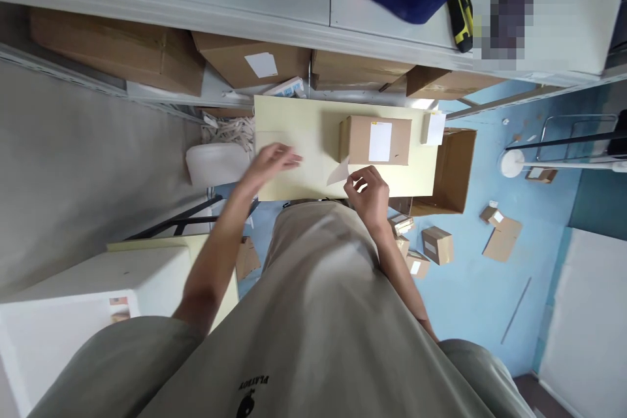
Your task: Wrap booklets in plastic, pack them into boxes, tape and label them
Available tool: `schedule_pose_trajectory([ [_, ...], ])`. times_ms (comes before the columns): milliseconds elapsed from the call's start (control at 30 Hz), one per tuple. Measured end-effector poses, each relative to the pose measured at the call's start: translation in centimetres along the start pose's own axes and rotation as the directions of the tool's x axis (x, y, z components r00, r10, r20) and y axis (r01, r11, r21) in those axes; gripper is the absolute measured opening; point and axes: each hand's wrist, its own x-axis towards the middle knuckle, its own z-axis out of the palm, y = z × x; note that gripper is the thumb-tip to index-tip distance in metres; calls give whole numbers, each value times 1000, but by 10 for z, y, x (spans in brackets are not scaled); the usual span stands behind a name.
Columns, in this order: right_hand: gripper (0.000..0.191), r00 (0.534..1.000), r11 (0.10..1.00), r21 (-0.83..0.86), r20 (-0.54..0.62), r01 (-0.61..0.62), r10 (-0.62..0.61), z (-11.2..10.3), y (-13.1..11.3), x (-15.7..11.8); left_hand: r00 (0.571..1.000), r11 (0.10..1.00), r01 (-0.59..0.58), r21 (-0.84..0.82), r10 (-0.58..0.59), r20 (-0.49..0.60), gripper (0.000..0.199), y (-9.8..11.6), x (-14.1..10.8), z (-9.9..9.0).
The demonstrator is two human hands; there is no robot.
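Brown box (363, 142) on the tabletop (306, 179), white label (380, 142) up, plus a thin white sheet (338, 174) pinched in the right hand (369, 198).

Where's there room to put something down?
On the yellow table: the far edge, left of the brown box; also the near right corner, before the small white box. The right hand and paper crowd the brown box's near side.
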Motion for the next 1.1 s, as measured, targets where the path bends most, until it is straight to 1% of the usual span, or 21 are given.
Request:
schedule_pose_trajectory([
  [33, 10, 1000, 999, -33, -9, 16, -16, 1, 1, -3, 999, 998, 30, -57, -28, 34, 50, 1, -10, 30],
  [67, 9, 999, 997, -70, -17, 36, -37, 1, 1, -7, 998, 997, 32, -75, -28, 62, 47, 2, -20, 57],
  [100, 9, 998, 992, -110, -22, 58, -61, 2, 1, -11, 996, 996, 32, -83, -25, 82, 46, 4, -28, 80],
  [133, 8, 996, 985, -150, -22, 80, -84, 4, 2, -15, 996, 995, 32, -94, -23, 90, 44, 7, -35, 98],
  [200, 9, 994, 970, -219, -5, 106, -109, 6, 3, -22, 994, 994, 24, -104, -13, 106, 42, 10, -44, 122],
  [233, 11, 994, 964, -243, 12, 109, -109, 7, 4, -24, 994, 992, 29, -120, -17, 107, 42, 11, -47, 129],
  [300, 14, 994, 961, -259, 56, 101, -90, 7, 6, -29, 996, 983, 55, -176, -40, 85, 43, 10, -49, 136],
  [400, 17, 988, 978, -192, 147, 85, -57, 4, 13, -33, 997, 956, 79, -284, -79, 11, 39, 6, -47, 142],
  [467, 17, 982, 998, -60, 187, 36, -24, 0, 22, -33, 996, 938, 70, -339, -81, -19, 34, 4, -45, 145],
  [533, 21, 983, 985, 145, 173, -89, 63, -7, 34, -30, 997, 921, 63, -384, -78, -23, 31, 3, -42, 148],
  [567, 26, 977, 950, 256, 157, -180, 142, -10, 42, -28, 997, 915, 63, -399, -76, -17, 31, 3, -42, 150],
  [600, 32, 960, 892, 358, 151, -277, 238, -14, 49, -24, 997, 911, 63, -407, -73, -8, 30, 4, -41, 153],
  [667, 42, 895, 743, 506, 171, -438, 412, -20, 63, -15, 998, 910, 64, -411, -66, 8, 30, 5, -41, 159],
  [700, 44, 865, 676, 556, 191, -484, 463, -22, 69, -10, 998, 910, 66, -408, -66, 14, 31, 5, -40, 163],
  [733, 45, 848, 626, 594, 207, -505, 488, -24, 74, -6, 998, 912, 68, -404, -67, 18, 32, 6, -40, 167],
  [767, 44, 842, 593, 624, 218, -509, 493, -25, 78, -1, 998, 916, 70, -395, -67, 21, 33, 5, -39, 172],
  [833, 43, 844, 565, 656, 224, -501, 488, -26, 86, 7, 998, 927, 69, -369, -64, 26, 33, 3, -36, 182],
  [900, 41, 854, 583, 648, 220, -490, 472, -29, 94, 13, 998, 940, 66, -335, -65, 15, 33, -2, -32, 194],
  [967, 38, 894, 669, 609, 168, -426, 415, -35, 103, 19, 997, 959, 56, -278, -68, -32, 34, -10, -26, 206],
  [1033, 33, 952, 804, 518, 82, -293, 294, -45, 114, 24, 990, 983, 22, -184, -47, -131, 39, -17, -21, 216],
  [1100, 27, 992, 913, 388, 56, -127, 114, -58, 128, 30, 973, 997, -33, -70, 16, -230, 48, -18, -15, 225],
])
